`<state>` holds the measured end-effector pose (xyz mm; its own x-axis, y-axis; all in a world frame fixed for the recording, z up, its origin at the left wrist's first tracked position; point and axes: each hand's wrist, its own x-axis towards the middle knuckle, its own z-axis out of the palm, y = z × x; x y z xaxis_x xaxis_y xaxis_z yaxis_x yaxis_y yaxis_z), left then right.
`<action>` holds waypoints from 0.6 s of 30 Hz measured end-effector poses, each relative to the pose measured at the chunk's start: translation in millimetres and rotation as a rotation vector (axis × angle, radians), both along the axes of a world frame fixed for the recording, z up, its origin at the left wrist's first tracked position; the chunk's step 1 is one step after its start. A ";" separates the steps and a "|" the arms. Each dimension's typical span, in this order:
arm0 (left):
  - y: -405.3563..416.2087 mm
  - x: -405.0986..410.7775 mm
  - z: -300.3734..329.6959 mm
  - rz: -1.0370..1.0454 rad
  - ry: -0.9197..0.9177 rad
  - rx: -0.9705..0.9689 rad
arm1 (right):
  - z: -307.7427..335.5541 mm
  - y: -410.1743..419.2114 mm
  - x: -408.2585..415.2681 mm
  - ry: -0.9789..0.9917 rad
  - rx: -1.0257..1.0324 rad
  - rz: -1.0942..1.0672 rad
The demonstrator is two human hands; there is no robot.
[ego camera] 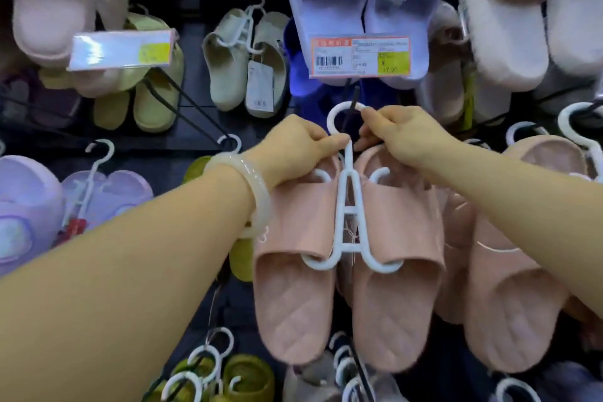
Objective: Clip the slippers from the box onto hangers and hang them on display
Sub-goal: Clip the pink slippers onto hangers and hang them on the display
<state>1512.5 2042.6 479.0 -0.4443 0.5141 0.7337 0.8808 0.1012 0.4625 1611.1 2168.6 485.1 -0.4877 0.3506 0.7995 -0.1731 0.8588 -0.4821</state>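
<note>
Upright, pink slippers toes down, white hanger hook up, both hands pinching

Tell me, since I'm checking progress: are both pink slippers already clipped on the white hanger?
Yes, both pink slippers sit on the white hanger, whose lower prongs pass under each strap while both hands grip its neck.
</note>
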 end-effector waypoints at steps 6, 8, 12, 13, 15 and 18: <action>11.3 -0.3 -52.9 0.260 0.266 -0.076 | -47.8 9.7 -5.8 -0.005 0.310 -0.199; 11.7 -4.4 -74.3 0.322 0.310 -0.152 | -67.5 14.6 -8.3 -0.134 0.388 -0.298; 17.4 -13.6 -96.4 0.347 0.255 -0.271 | -94.2 19.5 -18.7 -0.384 0.433 -0.438; 18.8 -14.1 -99.2 0.356 0.238 -0.317 | -98.5 18.8 -20.3 -0.450 0.415 -0.443; 19.9 -14.7 -104.3 0.379 0.224 -0.410 | -105.0 14.9 -20.3 -0.557 0.389 -0.438; 16.7 -17.0 -104.8 0.481 0.285 -0.522 | -109.5 8.2 -14.9 -0.589 0.383 -0.425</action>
